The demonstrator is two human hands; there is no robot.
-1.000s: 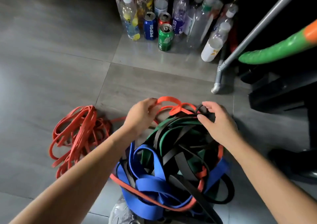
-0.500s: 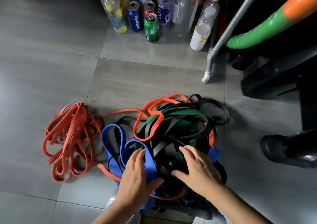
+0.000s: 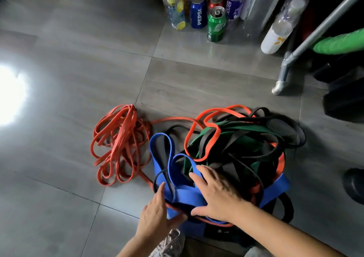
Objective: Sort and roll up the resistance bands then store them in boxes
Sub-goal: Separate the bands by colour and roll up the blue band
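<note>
Well, beyond bands (image 3: pixel 242 136), blue can (image 3: pixel 198 10) reads PEPSI, green can (image 3: pixel 216 25) perhaps Chinese.

The left hand (image 3: pixel 157 215) touches the near edge of the wide blue band (image 3: pixel 184 194), and the right hand (image 3: pixel 215 195) lies on it with fingers spread. Left of this mixed heap (image 3: pixel 246 140) lies a bunch of orange bands (image 3: pixel 118 144) (one strand joins both).

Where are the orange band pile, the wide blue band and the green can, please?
orange band pile (image 3: pixel 121 138), head view, tangled middle.
wide blue band (image 3: pixel 183 195), head view, flat stretch.
green can (image 3: pixel 216 25), head view, label.
</note>
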